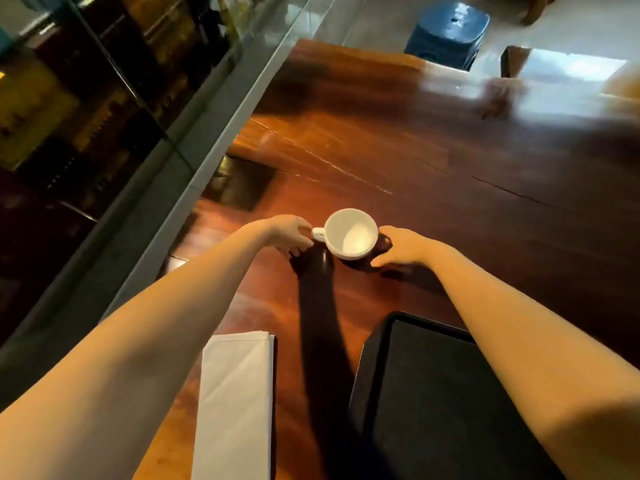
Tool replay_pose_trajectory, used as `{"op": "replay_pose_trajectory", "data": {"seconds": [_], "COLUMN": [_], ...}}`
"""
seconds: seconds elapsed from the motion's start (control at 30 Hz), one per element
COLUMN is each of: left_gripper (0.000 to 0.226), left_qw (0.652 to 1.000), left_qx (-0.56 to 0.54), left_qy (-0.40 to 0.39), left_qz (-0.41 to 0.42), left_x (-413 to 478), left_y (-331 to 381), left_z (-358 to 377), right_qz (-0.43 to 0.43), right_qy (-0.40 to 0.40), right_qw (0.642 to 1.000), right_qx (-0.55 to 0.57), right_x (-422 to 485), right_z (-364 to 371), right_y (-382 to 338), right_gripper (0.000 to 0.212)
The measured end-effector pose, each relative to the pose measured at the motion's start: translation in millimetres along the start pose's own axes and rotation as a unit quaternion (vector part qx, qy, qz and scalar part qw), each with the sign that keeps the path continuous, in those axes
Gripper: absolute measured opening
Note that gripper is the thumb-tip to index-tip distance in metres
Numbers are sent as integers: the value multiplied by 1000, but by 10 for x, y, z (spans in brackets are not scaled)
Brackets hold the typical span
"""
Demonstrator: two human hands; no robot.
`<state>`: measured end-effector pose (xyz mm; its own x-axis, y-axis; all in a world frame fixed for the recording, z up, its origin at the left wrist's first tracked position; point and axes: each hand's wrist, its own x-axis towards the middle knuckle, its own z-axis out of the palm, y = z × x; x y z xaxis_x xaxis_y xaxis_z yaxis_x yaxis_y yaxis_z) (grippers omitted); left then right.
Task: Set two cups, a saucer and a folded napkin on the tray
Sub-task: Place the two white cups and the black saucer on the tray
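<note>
Cup (351, 233): 1 white cup at the centre of the frame, round, wide-mouthed, glossy, with a loop handle on its left side; upright and empty inside.
Under the cup: something dark lies below it on the table (433, 174); too dark to tell what it is.
Left hand (291, 233): left of the cup, fingers closed in a pinch on the handle.
Right hand (401, 245): right of the cup, fingers curled down at the cup's base; whether they grip anything cannot be told.
Napkin (235, 407): white, folded into a long rectangle with faint creases, flat on the table at the lower left.
Tray (433, 393): black, rectangular, raised rim, lower right of the frame, well apart from the cup; the part in view holds nothing, and the right forearm crosses its right side.
Writing: none readable on the cup, napkin or tray.
Stool (446, 32): blue, at the upper right beyond the table.
</note>
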<state>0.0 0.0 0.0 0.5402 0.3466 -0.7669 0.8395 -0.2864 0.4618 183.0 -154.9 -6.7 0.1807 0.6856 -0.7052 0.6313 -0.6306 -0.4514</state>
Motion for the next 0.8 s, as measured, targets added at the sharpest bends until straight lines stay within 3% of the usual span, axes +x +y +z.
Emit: {"op": "replay_pose_trajectory", "data": {"seconds": [0.1,0.27,0.63,0.8], "left_gripper": [49,38,25,31], "left_qw": [997,989,976,972], "left_qx": [-56,-41,-91,-90], "left_qy": [20,66,124,136], "left_qz": [52,123,153,170], "left_x": [83,130,37,-106], "left_y": [29,63,349,733], "left_z": [-30,48,276,473], "right_qz": [-33,-74,-49,-56], "right_qy": [13,17,81,126], "right_qw": [998,992,970,954], "right_qx": [55,99,222,266], "right_x": [8,15,-285,-672], "right_z": [-45,-34,36,30], "right_y": [-83,-164,112,377], "right_gripper": [76,77,78,80]}}
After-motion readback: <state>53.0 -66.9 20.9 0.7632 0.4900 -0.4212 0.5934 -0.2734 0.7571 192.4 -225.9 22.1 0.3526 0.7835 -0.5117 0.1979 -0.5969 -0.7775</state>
